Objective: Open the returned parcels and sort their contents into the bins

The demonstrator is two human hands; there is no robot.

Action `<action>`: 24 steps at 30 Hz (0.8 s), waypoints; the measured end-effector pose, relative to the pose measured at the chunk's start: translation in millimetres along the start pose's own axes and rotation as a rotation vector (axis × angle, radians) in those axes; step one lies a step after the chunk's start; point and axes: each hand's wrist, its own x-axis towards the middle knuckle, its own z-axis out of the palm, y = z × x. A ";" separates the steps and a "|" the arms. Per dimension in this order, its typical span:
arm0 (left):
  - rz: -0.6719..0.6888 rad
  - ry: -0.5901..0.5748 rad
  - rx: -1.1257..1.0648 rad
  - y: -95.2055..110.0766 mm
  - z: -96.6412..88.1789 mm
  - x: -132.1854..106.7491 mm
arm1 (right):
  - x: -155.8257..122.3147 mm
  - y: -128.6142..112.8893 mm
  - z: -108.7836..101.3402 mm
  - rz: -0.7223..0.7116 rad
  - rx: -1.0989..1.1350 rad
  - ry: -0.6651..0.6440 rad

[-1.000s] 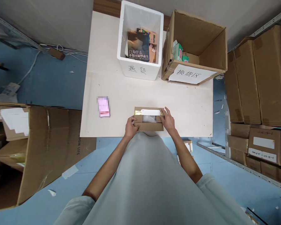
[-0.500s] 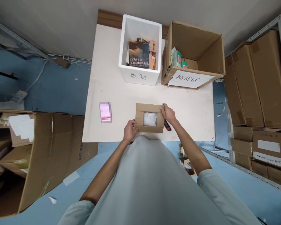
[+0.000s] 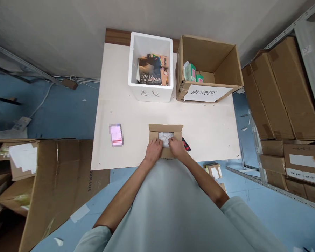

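A small cardboard box (image 3: 166, 129) lies open near the front edge of the pale table (image 3: 212, 129), with a white wrapped item (image 3: 165, 136) inside. Both my hands reach into it. My left hand (image 3: 154, 149) rests on the box's near flap with its fingers curled onto the white item. My right hand (image 3: 176, 147) sits beside it, fingers closed on the same white item. A black and red cutter (image 3: 186, 144) lies on the table just right of the box.
A white foam bin (image 3: 151, 68) with books and a labelled brown carton (image 3: 207, 70) stand at the table's back. A pink blurred card (image 3: 116, 134) lies at the left. Large cartons sit on the floor at the left (image 3: 52, 182) and on shelves at the right (image 3: 283, 94).
The box's flaps have been folded open. Both hands moved from the box's outer sides to its middle and now grip the white item inside.
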 end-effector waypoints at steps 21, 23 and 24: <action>-0.279 0.217 -0.410 -65.6 24.4 -31.5 | -44.4 74.9 48.2 0.083 0.298 0.222; -0.179 0.260 -0.359 -58.4 19.5 -26.1 | -45.2 68.5 37.8 0.057 0.285 0.279; -0.135 0.263 -0.342 -53.8 17.5 -20.5 | -42.9 63.1 32.3 0.043 0.283 0.292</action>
